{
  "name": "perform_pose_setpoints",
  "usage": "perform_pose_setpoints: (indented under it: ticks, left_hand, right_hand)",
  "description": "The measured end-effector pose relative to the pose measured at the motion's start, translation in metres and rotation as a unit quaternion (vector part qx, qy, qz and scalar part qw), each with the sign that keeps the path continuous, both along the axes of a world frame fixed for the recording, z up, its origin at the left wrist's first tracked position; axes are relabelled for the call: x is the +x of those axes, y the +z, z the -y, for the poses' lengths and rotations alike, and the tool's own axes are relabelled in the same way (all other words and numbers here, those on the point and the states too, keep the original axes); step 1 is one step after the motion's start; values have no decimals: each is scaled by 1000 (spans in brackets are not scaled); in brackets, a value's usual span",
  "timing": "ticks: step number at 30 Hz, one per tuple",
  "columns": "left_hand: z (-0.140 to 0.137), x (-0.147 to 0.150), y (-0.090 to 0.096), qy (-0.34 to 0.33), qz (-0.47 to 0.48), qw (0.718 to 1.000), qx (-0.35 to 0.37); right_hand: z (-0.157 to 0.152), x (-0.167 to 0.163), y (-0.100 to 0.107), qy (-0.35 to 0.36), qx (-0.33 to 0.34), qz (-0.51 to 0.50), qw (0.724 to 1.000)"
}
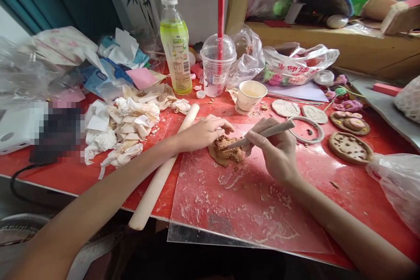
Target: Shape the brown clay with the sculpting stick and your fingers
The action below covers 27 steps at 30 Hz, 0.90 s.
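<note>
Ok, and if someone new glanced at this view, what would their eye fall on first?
Probably the tall red straw in the clear domed cup at the back of the red table, with the yellow-green drink bottle beside it. Next, likely the brown clay-like lump on the clear sheet mid-table, with the left hand at its edge and the right hand angling a grey stick-like tool onto it.
</note>
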<state>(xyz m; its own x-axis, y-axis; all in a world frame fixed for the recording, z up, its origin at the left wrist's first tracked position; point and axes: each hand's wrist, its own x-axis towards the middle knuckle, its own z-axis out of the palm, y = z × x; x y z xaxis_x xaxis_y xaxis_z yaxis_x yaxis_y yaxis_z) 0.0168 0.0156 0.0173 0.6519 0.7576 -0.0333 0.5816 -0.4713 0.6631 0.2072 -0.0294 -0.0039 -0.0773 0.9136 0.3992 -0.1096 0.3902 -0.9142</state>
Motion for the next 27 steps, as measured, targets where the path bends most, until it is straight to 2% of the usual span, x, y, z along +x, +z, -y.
perform_pose_setpoints:
  ticks: [8,10,14,22,27]
  left_hand:
    - [0,-2,0,1,-4,1000,12]
    - [0,-2,0,-1,-3,1000,12]
    - [1,-1,1,0,-6,1000,10]
    - [-1,-2,0,5,-2,1000,17]
    - [1,-1,0,3,-6,1000,13]
  right_hand:
    - [-15,22,2,-91,-12,-37,995]
    - [-10,16,4,-74,-15,-49,996]
    - [0,-1,1,-17,-27,-4,999]
    - [-9,16,1,-80,-11,-18,997]
    - [-1,3,1,-23,-17,-26,999]
